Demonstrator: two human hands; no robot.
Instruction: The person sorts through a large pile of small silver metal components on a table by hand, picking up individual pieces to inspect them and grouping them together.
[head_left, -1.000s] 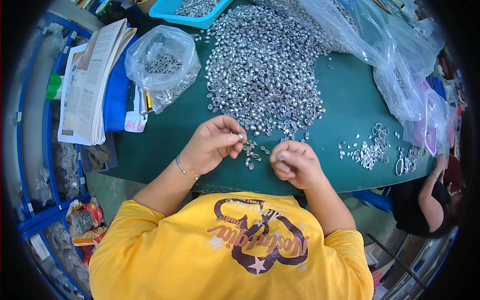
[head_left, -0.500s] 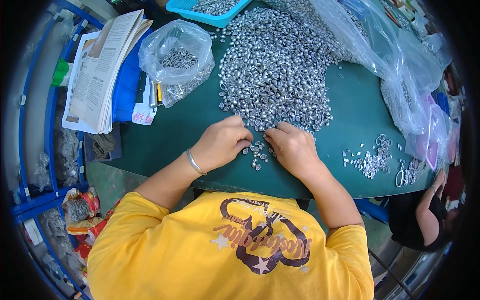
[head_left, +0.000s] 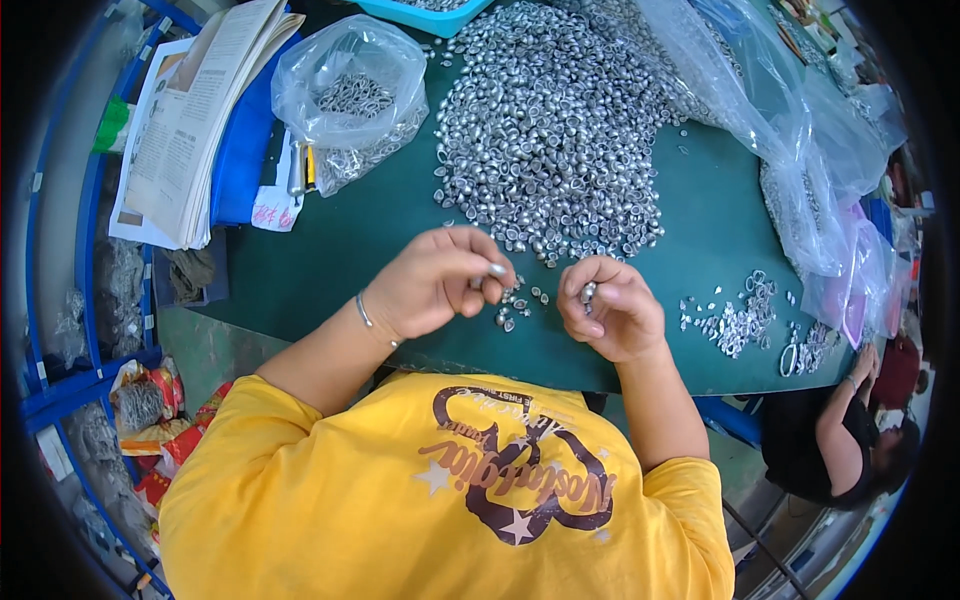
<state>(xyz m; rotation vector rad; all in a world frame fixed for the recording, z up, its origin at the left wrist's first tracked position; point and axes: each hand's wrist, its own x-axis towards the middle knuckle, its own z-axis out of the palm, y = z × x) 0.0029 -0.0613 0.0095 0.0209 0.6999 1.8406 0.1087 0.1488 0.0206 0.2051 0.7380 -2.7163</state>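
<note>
My left hand [head_left: 428, 285], with a silver bangle at its wrist, pinches a small silver metal piece [head_left: 497, 270] between thumb and fingertips. Across from it, my right hand [head_left: 630, 312] is turned palm partly up, its curled fingers closed on another rounded silver metal piece [head_left: 588, 293]. Both hands are raised over the near part of the green table [head_left: 370, 245]. Between them lie several loose pieces [head_left: 508, 312]. Just beyond spreads a large heap of small hollow, domed silver pieces [head_left: 545, 130].
A clear bag of metal links [head_left: 350, 80], a cutter and papers [head_left: 185, 140] lie left. At the far edge sits a light-blue basket [head_left: 440, 20]. Large plastic bags [head_left: 800, 190] and a small scattered metal pile [head_left: 742, 325] are right, near another person [head_left: 835, 430].
Both hands have lifted from the heap's near edge and turned, so the pieces in their fingers now show. My right hand has moved slightly right and nearer me.
</note>
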